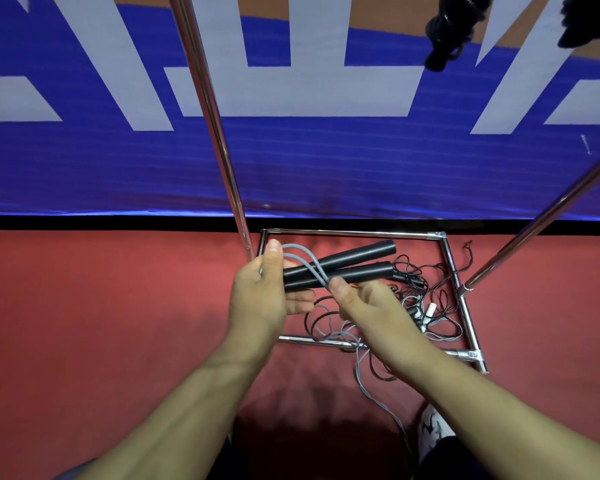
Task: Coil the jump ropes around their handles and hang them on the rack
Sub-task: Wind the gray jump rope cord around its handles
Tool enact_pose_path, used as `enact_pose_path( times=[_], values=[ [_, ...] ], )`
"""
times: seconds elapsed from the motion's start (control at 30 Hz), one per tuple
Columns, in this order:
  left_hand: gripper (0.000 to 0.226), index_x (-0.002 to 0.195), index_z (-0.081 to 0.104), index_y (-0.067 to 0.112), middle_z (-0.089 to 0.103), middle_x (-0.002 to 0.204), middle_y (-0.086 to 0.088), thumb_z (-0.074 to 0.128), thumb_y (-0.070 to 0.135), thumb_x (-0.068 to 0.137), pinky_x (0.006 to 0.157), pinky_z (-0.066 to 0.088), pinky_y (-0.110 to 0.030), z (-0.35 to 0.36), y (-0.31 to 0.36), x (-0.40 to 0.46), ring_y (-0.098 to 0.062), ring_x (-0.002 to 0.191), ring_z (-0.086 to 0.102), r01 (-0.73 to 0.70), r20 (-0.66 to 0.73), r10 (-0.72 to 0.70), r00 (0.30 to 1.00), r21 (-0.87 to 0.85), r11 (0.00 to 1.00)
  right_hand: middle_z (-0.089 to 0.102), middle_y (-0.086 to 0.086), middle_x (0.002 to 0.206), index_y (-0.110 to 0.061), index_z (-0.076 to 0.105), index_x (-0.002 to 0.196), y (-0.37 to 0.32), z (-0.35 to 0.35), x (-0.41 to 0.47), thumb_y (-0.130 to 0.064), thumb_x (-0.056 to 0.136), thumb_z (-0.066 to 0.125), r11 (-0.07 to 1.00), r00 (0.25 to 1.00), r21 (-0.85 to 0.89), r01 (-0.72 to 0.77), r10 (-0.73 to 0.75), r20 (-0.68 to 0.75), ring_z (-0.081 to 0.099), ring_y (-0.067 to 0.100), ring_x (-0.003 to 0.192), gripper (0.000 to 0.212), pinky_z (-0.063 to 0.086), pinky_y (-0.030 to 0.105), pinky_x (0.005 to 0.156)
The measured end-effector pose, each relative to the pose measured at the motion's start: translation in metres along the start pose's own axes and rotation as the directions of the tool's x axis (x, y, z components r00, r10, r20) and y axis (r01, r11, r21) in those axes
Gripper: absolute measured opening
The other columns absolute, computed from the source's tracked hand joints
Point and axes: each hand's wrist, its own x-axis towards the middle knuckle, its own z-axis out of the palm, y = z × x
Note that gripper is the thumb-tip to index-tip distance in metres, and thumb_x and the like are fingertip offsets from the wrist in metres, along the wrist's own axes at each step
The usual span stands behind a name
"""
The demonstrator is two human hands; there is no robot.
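Two black handles point(340, 268) clamped side by side in the left hand point(262, 292), thumb up and fingers curled beneath, likely to give one firm core for winding; grey cord point(312, 263) looped over them and pinched taut between thumb and fingers of the right hand point(364, 306), probably to lay the next turn snugly. Below, on red floor point(101, 306), more loose ropes point(426, 303) tangled inside the chrome rack point(459, 282) base, its poles rising before a blue-and-white banner point(291, 161), dark coiled bundles point(451, 29) already hanging above.
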Motion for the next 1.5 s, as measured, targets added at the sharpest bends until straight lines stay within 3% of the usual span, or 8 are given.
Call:
enact_pose_path(
  times=[0.13,0.27,0.53,0.83,1.17,1.3,1.4,1.5],
  values=[
    [0.043,0.092,0.064,-0.003,0.070,0.067,-0.007,0.043,0.032,0.106,0.047,0.055,-0.029,-0.004,0.002,0.007,-0.016,0.061,0.070,0.057,-0.063,-0.065,0.996,-0.131,0.990,0.067,0.017,0.101,-0.011,0.061,0.112,0.021,0.002,0.002,-0.086,0.080,0.039,0.978,0.999,-0.206,-0.010,0.016,0.028,0.062,0.035,0.094,0.084,0.049,0.056,0.085],
    [0.037,0.084,0.061,0.006,0.068,0.064,-0.004,0.047,0.033,0.105,0.053,0.056,-0.030,-0.004,0.001,0.007,-0.020,0.065,0.071,0.110,-0.090,-0.135,0.987,-0.239,0.965,0.064,0.010,0.094,-0.009,0.059,0.112,0.023,0.004,-0.002,-0.087,0.078,0.034,0.959,1.000,-0.282,0.020,-0.016,0.016,0.059,0.028,0.088,0.089,0.050,0.052,0.084],
    [0.040,0.078,0.049,0.013,0.055,0.075,-0.011,0.043,0.041,0.105,0.053,0.056,-0.032,-0.009,-0.003,0.013,-0.017,0.053,0.066,0.005,-0.155,-0.019,0.988,-0.093,0.996,0.066,-0.017,0.103,-0.023,0.063,0.115,0.024,0.007,-0.006,-0.043,0.098,0.044,0.820,0.967,-0.518,0.244,-0.163,0.198,0.058,0.005,0.097,0.033,0.046,0.026,0.089],
    [0.045,0.064,0.042,0.020,0.036,0.051,0.008,0.051,0.045,0.101,0.053,0.033,-0.030,-0.018,-0.013,0.011,-0.014,0.046,0.035,-0.051,0.159,-0.003,0.987,0.335,0.941,0.062,-0.001,0.108,-0.017,0.064,0.096,0.018,-0.029,0.009,-0.027,0.086,0.053,0.534,0.841,-0.733,0.422,-0.533,0.096,0.051,0.024,0.123,0.018,0.021,0.043,0.119],
    [0.046,0.070,0.042,0.009,0.040,0.055,0.003,0.049,0.044,0.100,0.059,0.029,-0.039,-0.016,-0.017,0.012,-0.031,0.064,0.043,-0.246,0.090,0.252,0.964,0.665,0.705,0.064,0.002,0.112,-0.023,0.052,0.099,0.010,-0.028,0.003,-0.043,0.098,0.052,0.530,0.726,-0.668,0.522,-0.688,0.022,0.046,0.026,0.135,0.020,0.021,0.048,0.120],
    [0.039,0.067,0.042,0.018,0.044,0.055,0.003,0.050,0.038,0.101,0.060,0.029,-0.036,-0.017,-0.016,0.013,-0.031,0.063,0.044,-0.270,-0.050,0.387,0.921,0.634,0.724,0.058,0.000,0.078,-0.015,0.064,0.082,0.000,-0.016,-0.005,-0.008,0.082,0.059,0.459,0.695,-0.702,0.545,-0.715,0.073,0.056,0.023,0.090,0.009,0.036,0.051,0.109],
    [0.041,0.064,0.041,0.020,0.041,0.054,0.005,0.051,0.034,0.101,0.059,0.029,-0.034,-0.020,-0.016,0.022,-0.018,0.054,0.039,-0.221,-0.202,0.376,0.904,0.531,0.818,0.053,-0.002,0.073,-0.019,0.066,0.082,-0.003,0.009,-0.018,-0.014,0.075,0.060,0.333,0.733,-0.808,0.485,-0.659,0.168,0.045,0.023,0.072,0.011,0.038,0.038,0.074],
    [0.043,0.063,0.039,0.021,0.039,0.053,0.006,0.052,0.035,0.102,0.058,0.030,-0.034,-0.023,-0.015,0.027,-0.017,0.052,0.038,-0.247,-0.243,0.418,0.875,0.517,0.819,0.060,-0.004,0.082,-0.021,0.068,0.094,0.003,0.029,-0.032,-0.027,0.082,0.058,0.374,0.814,-0.818,0.436,-0.552,0.182,0.050,0.022,0.073,0.017,0.036,0.036,0.074]
  ],
)
